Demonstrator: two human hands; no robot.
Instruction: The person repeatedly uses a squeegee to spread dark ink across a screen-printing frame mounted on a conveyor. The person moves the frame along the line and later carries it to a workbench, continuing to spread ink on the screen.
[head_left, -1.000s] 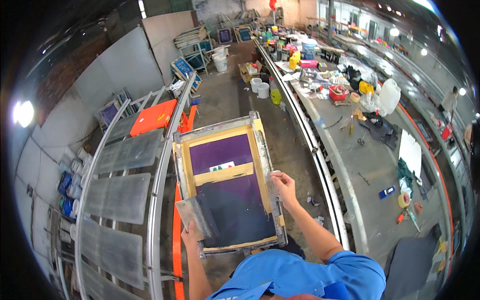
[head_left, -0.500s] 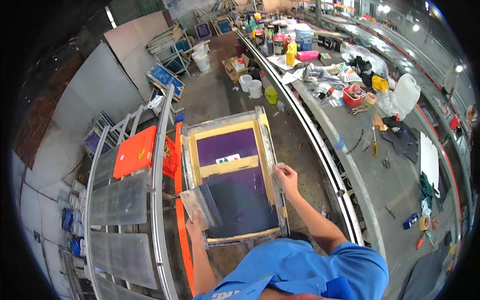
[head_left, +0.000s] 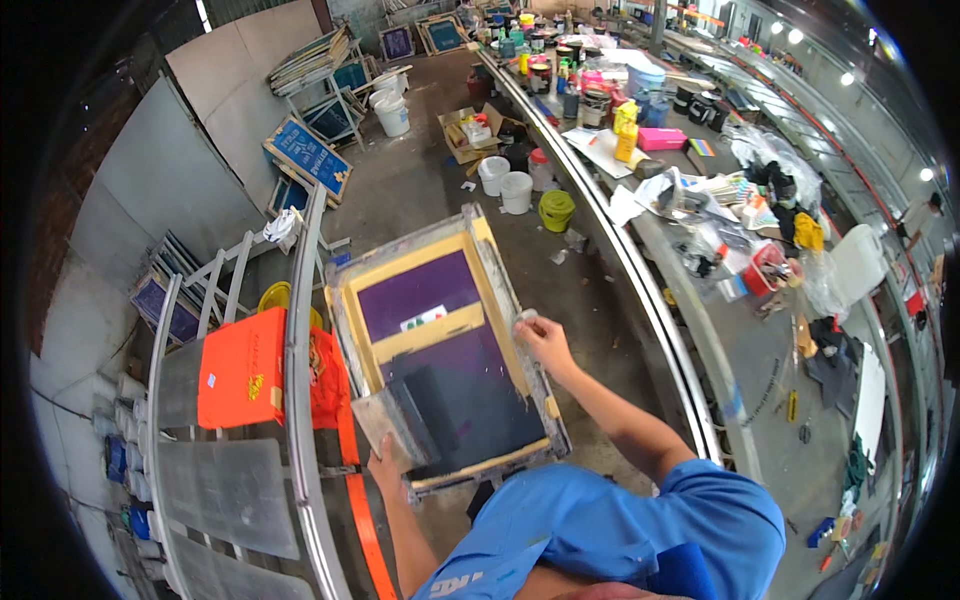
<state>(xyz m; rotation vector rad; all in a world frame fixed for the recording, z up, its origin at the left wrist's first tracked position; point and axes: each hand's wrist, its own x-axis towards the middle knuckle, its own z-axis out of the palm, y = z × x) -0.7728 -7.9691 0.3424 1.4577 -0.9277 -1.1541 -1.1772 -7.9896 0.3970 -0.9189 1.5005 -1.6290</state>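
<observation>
A screen-printing frame [head_left: 494, 262] with purple mesh and pale tape inside its rails is in front of me, tilted slightly left. Dark ink covers the near part of the mesh. A squeegee [head_left: 376, 424] with a worn, pale handle lies across the frame's near left side, its dark blade on the mesh. My left hand [head_left: 388, 464] is closed around the squeegee's outer end beside the left rail; some fingers are hidden. By the right rail, my right hand [head_left: 545, 340] pinches a small whitish piece [head_left: 526, 316] too small to name.
On my left, a metal rack [head_left: 304, 400] carries grey plates and an orange box [head_left: 243, 368]. A long table [head_left: 690, 300] on the right holds bottles, tubs and clutter. White buckets [head_left: 515, 192] and a yellow-green bucket [head_left: 556, 210] stand on the floor ahead.
The printing frame, squeegee and both hands have shifted left in view, and the frame has turned slightly counterclockwise. The surroundings have shifted too. Both hands keep their grips.
</observation>
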